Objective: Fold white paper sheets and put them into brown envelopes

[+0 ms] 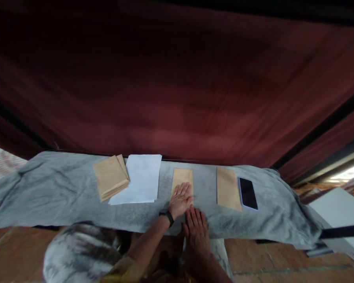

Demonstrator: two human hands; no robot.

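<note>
My left hand [181,199], with a dark band on its wrist, lies flat on a brown paper envelope [183,175] with its fingers spread. Just below it, my right hand [196,226] rests with fingers stretched out, its fingertips by the envelope's near edge. Whether those fingertips touch the paper I cannot tell. The envelope lies flat on a grey cloth [205,181], its lower part hidden under my left hand. Another brown envelope [227,188] lies to the right, apart from both hands.
A stack of brown envelopes [109,175] overlaps white paper sheets [144,177] on the left. A phone [248,193] lies at the right. Behind the cloth-covered surface hangs a dark red curtain [171,98]. A white panel [339,208] stands at the far right, over a tiled floor [247,257].
</note>
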